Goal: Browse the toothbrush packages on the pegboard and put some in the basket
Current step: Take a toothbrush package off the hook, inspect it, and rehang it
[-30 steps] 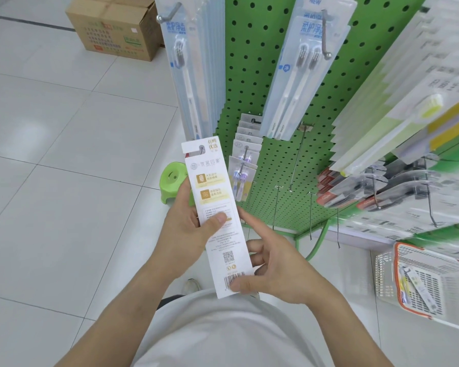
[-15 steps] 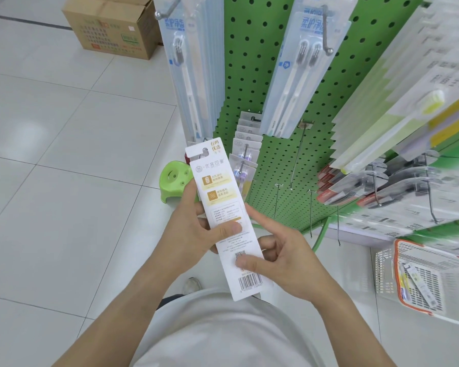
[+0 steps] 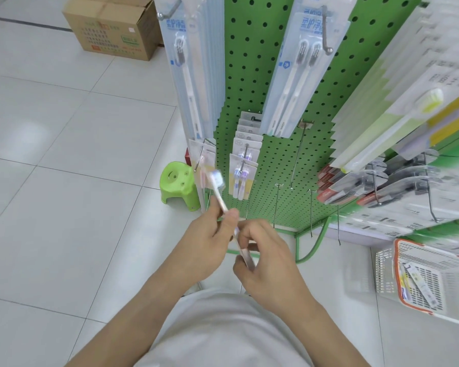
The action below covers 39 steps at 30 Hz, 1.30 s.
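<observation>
Head view: toothbrush package (image 3: 224, 205) edge-on, blurred; left hand (image 3: 210, 242) pinches its middle, right hand (image 3: 265, 258) grips the lower end, brush head above both

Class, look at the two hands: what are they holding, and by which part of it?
A toothbrush package, seen edge-on. The left hand pinches its middle; the right hand grips its lower end.

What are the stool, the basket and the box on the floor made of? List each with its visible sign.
Stool: glossy green moulded plastic, judging by its rounded one-piece shape and sheen.
Basket: white plastic lattice with an orange rim, apparently rigid.
Box: matt brown corrugated cardboard, likely; folded flaps and printed side show.
</observation>
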{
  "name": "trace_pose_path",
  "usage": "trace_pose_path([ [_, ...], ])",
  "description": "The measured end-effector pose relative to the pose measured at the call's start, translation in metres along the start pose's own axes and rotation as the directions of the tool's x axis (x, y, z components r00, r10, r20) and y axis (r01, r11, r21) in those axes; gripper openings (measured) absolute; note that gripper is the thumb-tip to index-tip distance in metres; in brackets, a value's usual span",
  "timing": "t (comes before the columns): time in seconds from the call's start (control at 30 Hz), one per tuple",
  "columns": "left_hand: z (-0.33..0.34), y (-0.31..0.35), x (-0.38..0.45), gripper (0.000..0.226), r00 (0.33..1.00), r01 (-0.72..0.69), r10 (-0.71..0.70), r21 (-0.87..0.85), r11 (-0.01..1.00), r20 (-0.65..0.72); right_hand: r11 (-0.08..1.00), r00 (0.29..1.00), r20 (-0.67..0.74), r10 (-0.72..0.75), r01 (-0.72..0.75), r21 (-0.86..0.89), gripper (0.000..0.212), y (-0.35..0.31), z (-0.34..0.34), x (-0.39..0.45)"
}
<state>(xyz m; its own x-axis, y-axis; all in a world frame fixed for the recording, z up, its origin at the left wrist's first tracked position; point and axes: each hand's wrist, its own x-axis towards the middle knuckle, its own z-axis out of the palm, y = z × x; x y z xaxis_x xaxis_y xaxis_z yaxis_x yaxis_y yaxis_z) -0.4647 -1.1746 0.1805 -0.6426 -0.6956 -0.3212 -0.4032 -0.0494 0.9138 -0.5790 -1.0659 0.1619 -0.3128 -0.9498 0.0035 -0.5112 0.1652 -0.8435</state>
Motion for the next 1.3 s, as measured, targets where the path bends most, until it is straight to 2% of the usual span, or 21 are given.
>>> trace_pose_path([
  [0.17, -0.003, 0.0, -0.003, 0.03, 0.993, 0.074, -0.092, -0.216, 0.974, -0.073, 1.0, 1.0, 0.024, 0.019, -0.019, -0.003, 0.029, 0.001, 0.001, -0.003],
  [0.27, -0.01, -0.004, -0.002, 0.025, 0.989, 0.086, -0.117, -0.288, 0.954, -0.091, 0.993, 0.997, -0.067, 0.04, -0.032, 0.113, 0.021, 0.001, 0.003, -0.003],
  [0.33, -0.013, -0.007, -0.001, 0.022, 0.989, 0.107, -0.133, -0.312, 0.944, -0.063, 0.978, 0.985, -0.122, 0.125, -0.101, 0.184, 0.024, 0.001, 0.001, 0.001],
  [0.43, -0.016, -0.007, -0.002, 0.021, 0.99, 0.137, -0.143, -0.342, 0.93, 0.007, 0.909, 0.967, -0.078, 0.244, -0.2, 0.367, 0.028, 0.003, -0.006, 0.012],
  [0.53, -0.013, -0.01, 0.0, 0.017, 0.992, 0.122, -0.124, -0.265, 0.957, 0.01, 0.908, 0.965, -0.085, 0.248, -0.201, 0.368, 0.029, 0.012, -0.011, 0.023],
  [0.6, -0.009, -0.011, 0.01, 0.014, 0.993, 0.069, -0.083, -0.157, 0.985, -0.084, 0.923, 0.96, -0.114, 0.255, -0.207, 0.324, 0.032, 0.021, -0.01, 0.028],
  [0.7, -0.005, -0.009, 0.029, 0.023, 0.97, 0.002, -0.024, -0.091, 0.996, -0.244, 0.929, 0.953, -0.121, 0.276, -0.233, 0.287, 0.035, 0.031, -0.004, 0.035],
  [0.77, -0.003, -0.006, 0.039, 0.031, 0.953, -0.044, 0.038, -0.014, 0.999, -0.301, 0.939, 0.952, -0.139, 0.271, -0.23, 0.256, 0.036, 0.037, 0.001, 0.038],
  [0.93, 0.004, -0.01, 0.047, 0.052, 0.954, -0.103, 0.126, 0.098, 0.99, -0.271, 0.945, 0.944, -0.159, 0.29, -0.256, 0.205, 0.038, 0.046, 0.006, 0.039],
  [1.3, 0.005, -0.018, 0.045, 0.056, 0.948, -0.106, 0.144, 0.148, 0.983, -0.283, 0.936, 0.942, -0.096, 0.322, -0.302, 0.18, 0.036, 0.05, 0.008, 0.043],
])
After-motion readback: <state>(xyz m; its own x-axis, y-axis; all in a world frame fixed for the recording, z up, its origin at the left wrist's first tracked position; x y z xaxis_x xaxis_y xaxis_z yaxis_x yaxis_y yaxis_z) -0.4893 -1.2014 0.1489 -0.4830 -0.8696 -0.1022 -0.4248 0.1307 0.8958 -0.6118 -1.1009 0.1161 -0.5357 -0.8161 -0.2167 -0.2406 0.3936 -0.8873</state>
